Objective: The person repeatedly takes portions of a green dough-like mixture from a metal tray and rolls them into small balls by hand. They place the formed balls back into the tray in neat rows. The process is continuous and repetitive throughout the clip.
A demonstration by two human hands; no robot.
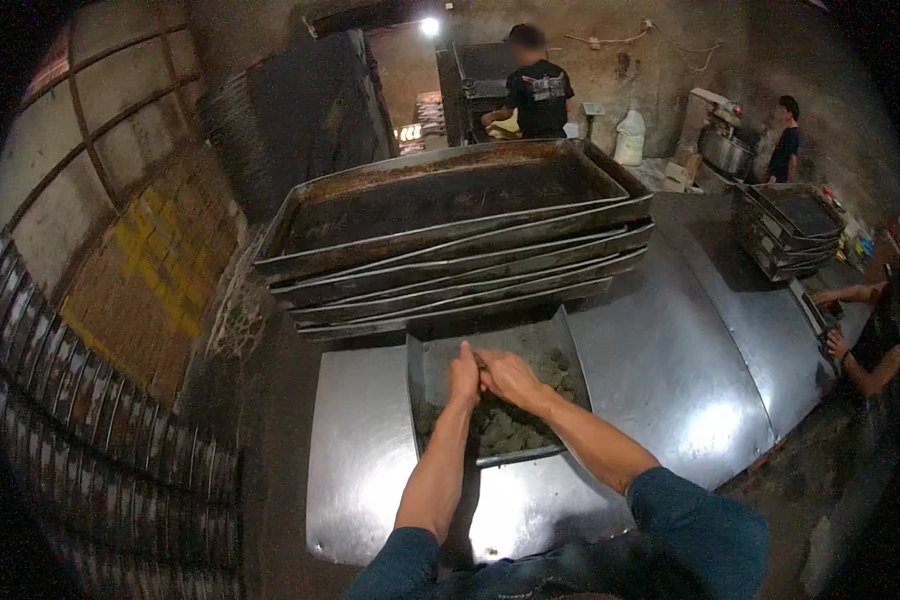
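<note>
A shallow metal tray (413,390) lies on the metal-topped table in front of me. Lumps of a grey-green, dough-like mass (518,430) fill much of it, heaped toward its near and right sides. Above the tray, my left hand (463,380) and my right hand (511,380) are pressed together, fingers curled in. A small dark bit shows between them, but I cannot make out what they hold. The thumb of my left hand points up. My wrists hide part of the mass.
A stack of large, worn baking trays (450,215) stands just behind the tray. Smaller stacked pans (790,230) sit at the right, near a co-worker's hands (838,345). Two people (540,100) are farther back, one near a mixer (725,150). Dark racked trays (100,440) line the left.
</note>
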